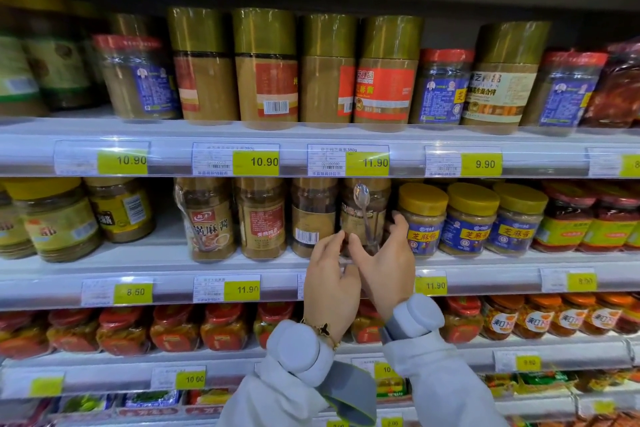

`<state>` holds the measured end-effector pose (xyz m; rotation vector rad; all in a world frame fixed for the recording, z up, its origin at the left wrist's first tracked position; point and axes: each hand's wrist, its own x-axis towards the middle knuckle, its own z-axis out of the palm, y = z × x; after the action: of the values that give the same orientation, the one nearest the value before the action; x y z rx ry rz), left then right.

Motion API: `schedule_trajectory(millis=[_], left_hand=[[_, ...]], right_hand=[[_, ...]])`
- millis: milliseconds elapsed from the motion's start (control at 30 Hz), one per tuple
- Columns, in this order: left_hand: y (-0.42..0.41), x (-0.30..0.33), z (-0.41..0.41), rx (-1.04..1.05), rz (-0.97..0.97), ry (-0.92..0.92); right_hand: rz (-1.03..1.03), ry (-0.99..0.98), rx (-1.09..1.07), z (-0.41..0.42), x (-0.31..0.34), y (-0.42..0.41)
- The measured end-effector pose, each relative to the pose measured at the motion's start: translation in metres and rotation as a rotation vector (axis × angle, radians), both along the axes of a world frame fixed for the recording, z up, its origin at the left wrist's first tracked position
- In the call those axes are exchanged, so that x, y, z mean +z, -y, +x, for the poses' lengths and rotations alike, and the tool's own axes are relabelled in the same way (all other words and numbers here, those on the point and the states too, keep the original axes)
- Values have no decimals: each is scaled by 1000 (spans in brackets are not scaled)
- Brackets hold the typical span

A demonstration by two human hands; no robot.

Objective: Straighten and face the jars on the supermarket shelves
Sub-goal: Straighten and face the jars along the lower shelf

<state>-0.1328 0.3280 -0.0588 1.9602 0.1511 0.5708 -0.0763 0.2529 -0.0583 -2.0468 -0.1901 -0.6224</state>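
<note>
Now, jar in hand: we work on the jar with a spoon (pixel 363 215) strapped to its front, standing upright on the middle shelf (pixel 485 265), fourth in a row of brown paste jars.
Where it lies from us: straight ahead and just above both hands, at the shelf's front edge; its long axis is vertical.
Left hand (pixel 330 282): fingers reach up to the jar's lower left side, fingertips at or on the plastic; it looks cupped, not clamped.
Right hand (pixel 386 263): thumb on the jar's lower front, fingers curled round its right side, between it and the yellow-lidded jar (pixel 420 218).
Nearer hand: we judge the right hand has the fuller hold, so a turn would be driven from there.
Grip: both hands are apart, spread around the jar base; whether they press firmly we cannot tell.
Neighbours: the barcode jar (pixel 311 215) just left shows its back, so it likely needs facing too.
Hidden: the jar's base is covered by our hands, its lid is cut off by the price rail (pixel 221 159) above, and its label is blurred behind the spoon.
</note>
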Motion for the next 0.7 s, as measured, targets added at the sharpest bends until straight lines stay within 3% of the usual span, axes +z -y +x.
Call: schedule_trajectory(millis=[200, 333, 567, 700], left_hand=[[-3, 3, 1, -67, -134, -4], [-2, 4, 3, -78, -68, -31], [1, 1, -3, -11, 9, 53], [0, 1, 0, -33, -5, 42]], right_hand=[[-77, -53, 39, 8, 5, 4], [-89, -35, -63, 5, 6, -2], [-142, -23, 42, -2, -1, 2], [-57, -25, 16, 1, 3, 3]])
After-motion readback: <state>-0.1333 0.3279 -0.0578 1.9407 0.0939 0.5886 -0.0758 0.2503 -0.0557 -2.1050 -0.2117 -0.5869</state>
